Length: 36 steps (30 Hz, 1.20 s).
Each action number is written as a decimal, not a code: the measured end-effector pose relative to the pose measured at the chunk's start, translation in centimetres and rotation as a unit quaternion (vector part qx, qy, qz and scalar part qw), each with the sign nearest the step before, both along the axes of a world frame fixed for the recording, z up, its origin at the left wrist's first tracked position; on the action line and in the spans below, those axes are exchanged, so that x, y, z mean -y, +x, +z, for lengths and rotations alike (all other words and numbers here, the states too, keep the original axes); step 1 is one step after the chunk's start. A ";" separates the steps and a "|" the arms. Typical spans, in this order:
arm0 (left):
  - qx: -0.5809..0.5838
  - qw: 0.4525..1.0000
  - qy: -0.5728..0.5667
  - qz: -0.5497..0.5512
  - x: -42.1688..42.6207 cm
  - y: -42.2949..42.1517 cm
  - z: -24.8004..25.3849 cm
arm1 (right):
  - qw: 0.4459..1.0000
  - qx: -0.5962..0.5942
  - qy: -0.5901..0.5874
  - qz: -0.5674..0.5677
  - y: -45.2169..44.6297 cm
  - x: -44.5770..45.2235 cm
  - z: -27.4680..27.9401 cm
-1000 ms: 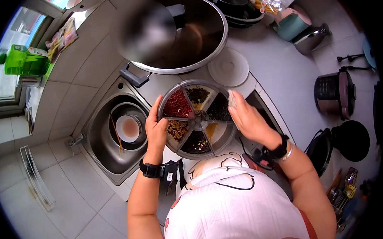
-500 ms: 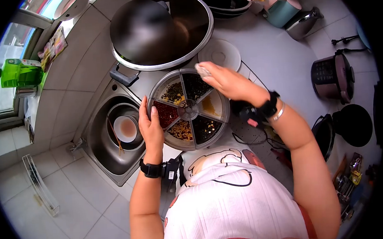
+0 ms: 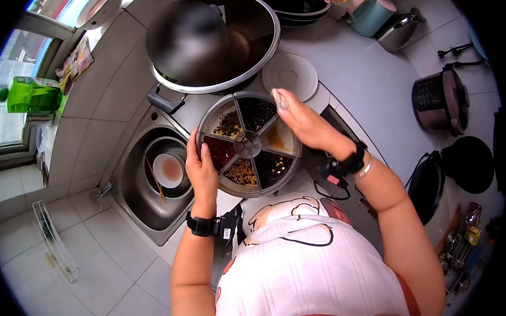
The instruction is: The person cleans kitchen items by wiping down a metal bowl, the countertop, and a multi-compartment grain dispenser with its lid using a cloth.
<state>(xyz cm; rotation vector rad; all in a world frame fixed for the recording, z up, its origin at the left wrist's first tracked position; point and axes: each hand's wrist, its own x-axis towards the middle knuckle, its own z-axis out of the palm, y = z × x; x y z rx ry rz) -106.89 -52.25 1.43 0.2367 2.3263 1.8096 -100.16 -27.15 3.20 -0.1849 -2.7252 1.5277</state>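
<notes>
A round, divided spice box (image 3: 250, 186) is between my hands, level, above the counter by the sink. Its clear wedge compartments hold dark grains, red pieces, yellowish bits and a brown powder around a small middle cup. My left hand (image 3: 201, 170) grips the left side of the box, its fingers along the rim. My right hand (image 3: 303, 122) presses against the upper right side, fingers held together, fingertips at the rim. Part of its grip is hidden.
Beyond the box sits a large dark wok (image 3: 258, 22) with a handle, near a white plate (image 3: 294, 71). On the left, a steel sink (image 3: 148, 213) holds bowls and chopsticks. A rice cooker (image 3: 431, 105) and kettle (image 3: 400, 32) stand right; green bottle (image 3: 33, 95) at the window.
My right hand has moved slightly right and down against the rim of the spice box. My left hand stays on its side, and the box has hardly shifted.
</notes>
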 end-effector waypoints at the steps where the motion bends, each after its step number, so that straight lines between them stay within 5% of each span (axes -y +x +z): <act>1: -0.004 1.000 -0.016 0.013 -0.1 0.1 0.2 | 0.999 0.033 -0.036 0.024 -0.8 -0.3 0.3; 9: -0.020 0.999 -0.021 0.035 -0.4 0.3 0.3 | 0.965 0.019 -0.260 -0.040 8.1 2.3 -4.0; 11: -0.022 0.999 -0.022 0.011 -0.1 0.0 0.3 | 0.976 0.008 -0.213 -0.050 7.2 1.6 -5.2; 15: -0.021 0.999 -0.024 0.006 0.1 -0.2 -0.1 | 0.914 0.029 -0.403 0.024 1.2 -1.0 -7.3; 18: -0.023 1.000 -0.005 -0.015 0.4 -1.0 -0.9 | 0.904 0.085 -0.418 0.027 0.2 -1.5 -8.8; 25: 0.003 0.987 -0.089 -0.135 0.7 -3.6 0.9 | 0.932 -0.058 -0.357 -0.003 7.8 2.3 -8.6; 31: 0.041 0.986 -0.099 -0.127 0.4 -3.5 1.0 | 0.938 -0.209 -0.275 0.010 2.3 1.2 -6.6; 36: 0.065 0.989 -0.077 -0.106 0.1 -3.2 1.1 | 0.940 -0.071 -0.333 -0.032 1.9 0.9 -14.4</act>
